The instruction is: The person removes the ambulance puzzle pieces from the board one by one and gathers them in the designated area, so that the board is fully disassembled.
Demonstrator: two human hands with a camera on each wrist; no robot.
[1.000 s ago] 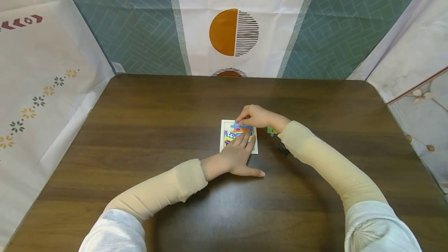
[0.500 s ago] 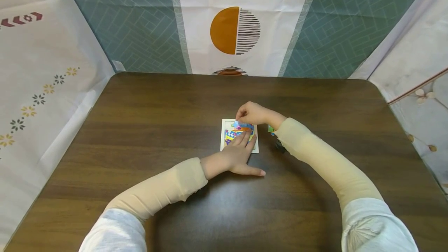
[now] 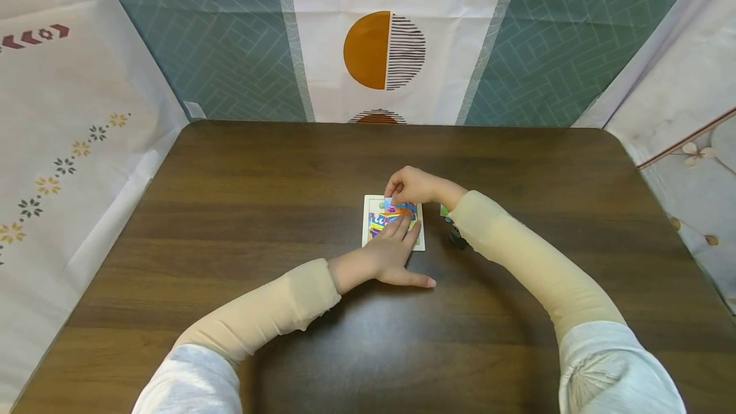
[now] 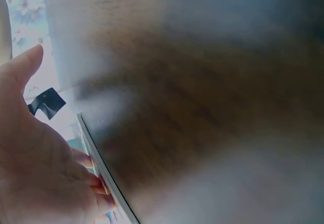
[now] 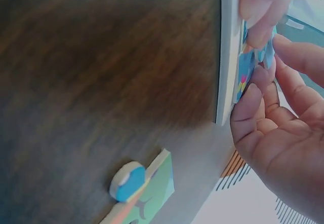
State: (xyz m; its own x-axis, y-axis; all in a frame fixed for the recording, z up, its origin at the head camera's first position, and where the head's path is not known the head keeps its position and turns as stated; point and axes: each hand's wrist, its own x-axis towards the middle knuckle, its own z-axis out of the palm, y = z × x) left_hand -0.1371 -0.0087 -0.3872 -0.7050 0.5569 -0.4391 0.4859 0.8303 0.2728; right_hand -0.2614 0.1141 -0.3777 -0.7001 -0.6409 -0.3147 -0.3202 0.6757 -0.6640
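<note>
A small jigsaw puzzle tray (image 3: 366,219) with a white border and a colourful picture lies mid-table. My left hand (image 3: 393,259) rests on its lower right part, fingers straight and thumb spread out over the table. At the tray's top edge my right hand (image 3: 416,185) pinches a blue puzzle piece (image 5: 269,51) between thumb and fingers. In the right wrist view that piece stands tilted against the picture, close to the left hand's fingertips. The left wrist view shows the left palm (image 4: 43,168) at the tray's edge; most of the picture is hidden there.
A loose green puzzle piece (image 5: 154,193) with a blue knob lies on the brown wooden table (image 3: 276,209), right of the tray and partly behind the right sleeve. A black device (image 3: 458,238) sits under the right wrist. Patterned cloths hang around the table.
My right hand has shifted slightly up and away at the tray's top edge, and more of the blue piece shows under its fingertips. The left hand has stayed in place.
</note>
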